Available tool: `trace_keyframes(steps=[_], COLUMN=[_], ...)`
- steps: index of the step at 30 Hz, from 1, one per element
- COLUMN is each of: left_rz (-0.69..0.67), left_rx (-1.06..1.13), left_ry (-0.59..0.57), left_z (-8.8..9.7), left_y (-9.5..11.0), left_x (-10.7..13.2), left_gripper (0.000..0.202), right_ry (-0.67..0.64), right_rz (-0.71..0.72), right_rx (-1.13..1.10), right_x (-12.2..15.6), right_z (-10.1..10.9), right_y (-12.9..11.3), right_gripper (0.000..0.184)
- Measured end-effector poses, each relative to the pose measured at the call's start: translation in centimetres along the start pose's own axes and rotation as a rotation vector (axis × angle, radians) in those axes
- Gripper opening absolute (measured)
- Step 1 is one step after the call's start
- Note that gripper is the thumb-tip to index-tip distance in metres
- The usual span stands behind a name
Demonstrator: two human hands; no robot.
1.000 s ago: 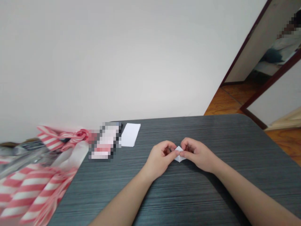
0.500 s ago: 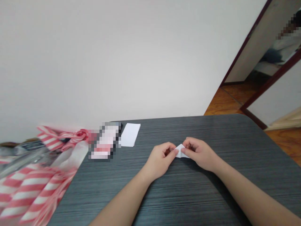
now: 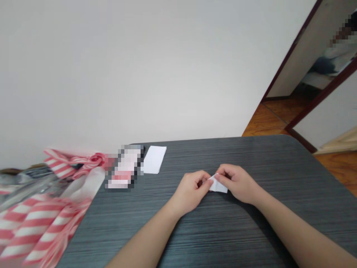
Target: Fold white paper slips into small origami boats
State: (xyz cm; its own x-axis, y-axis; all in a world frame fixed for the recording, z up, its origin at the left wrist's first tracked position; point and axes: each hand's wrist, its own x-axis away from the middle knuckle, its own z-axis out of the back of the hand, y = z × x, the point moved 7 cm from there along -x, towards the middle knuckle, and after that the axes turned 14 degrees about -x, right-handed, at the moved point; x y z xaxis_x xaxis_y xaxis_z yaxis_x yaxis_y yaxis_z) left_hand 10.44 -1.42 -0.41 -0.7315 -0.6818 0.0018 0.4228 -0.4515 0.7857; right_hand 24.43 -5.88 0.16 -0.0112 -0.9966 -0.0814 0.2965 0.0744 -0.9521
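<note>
- Dark grey table (image 3: pixel 251 156) beneath the fingers (image 3: pixel 216 177); white paper slip (image 3: pixel 154 160) well beyond them, to the left
- Left hand (image 3: pixel 189 191), right hand (image 3: pixel 237 182): curled, almost meeting, both pinching
- Small folded white paper (image 3: pixel 219 185) gripped between them, jutting just below the fingers
- Step seems to be pinching a fold; its loose edge appears to call for creasing

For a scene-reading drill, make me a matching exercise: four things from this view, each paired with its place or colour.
Things:
1. Folded white paper
2. White paper rectangle
3. Pink-and-white striped bag
4. Wooden floor

Places or colours:
A. Bunched beside the left side of the dark grey table
B. Orange-brown, seen beyond the table's far right corner
C. Pinched between the left hand and right hand
D. Lying near the table's far edge

Pairs: 1-C, 2-D, 3-A, 4-B
</note>
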Motion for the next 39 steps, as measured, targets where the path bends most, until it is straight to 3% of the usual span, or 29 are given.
trace_keyframes(steps=[7,15,30,39], left_rz=[0.034,0.047,0.04,0.075], left_rx=[0.066,0.135,0.116,0.076], left_ry=[-0.012,-0.02,-0.028,0.022], left_z=[-0.1,-0.5,-0.6,0.2], left_y=[-0.2,-0.8,-0.9,-0.8], left_x=[0.0,0.0,0.0,0.0], left_gripper=[0.022,0.023,0.028,0.031], right_ry=[-0.022,-0.03,-0.122,-0.14], right_rz=[-0.039,-0.039,-0.095,-0.149], right_rx=[-0.079,0.031,-0.009,-0.107], right_x=[0.1,0.1,0.1,0.1], right_z=[-0.3,-0.4,-0.8,-1.1], right_y=[0.7,0.2,-0.1,0.3], right_gripper=[0.02,0.029,0.021,0.018])
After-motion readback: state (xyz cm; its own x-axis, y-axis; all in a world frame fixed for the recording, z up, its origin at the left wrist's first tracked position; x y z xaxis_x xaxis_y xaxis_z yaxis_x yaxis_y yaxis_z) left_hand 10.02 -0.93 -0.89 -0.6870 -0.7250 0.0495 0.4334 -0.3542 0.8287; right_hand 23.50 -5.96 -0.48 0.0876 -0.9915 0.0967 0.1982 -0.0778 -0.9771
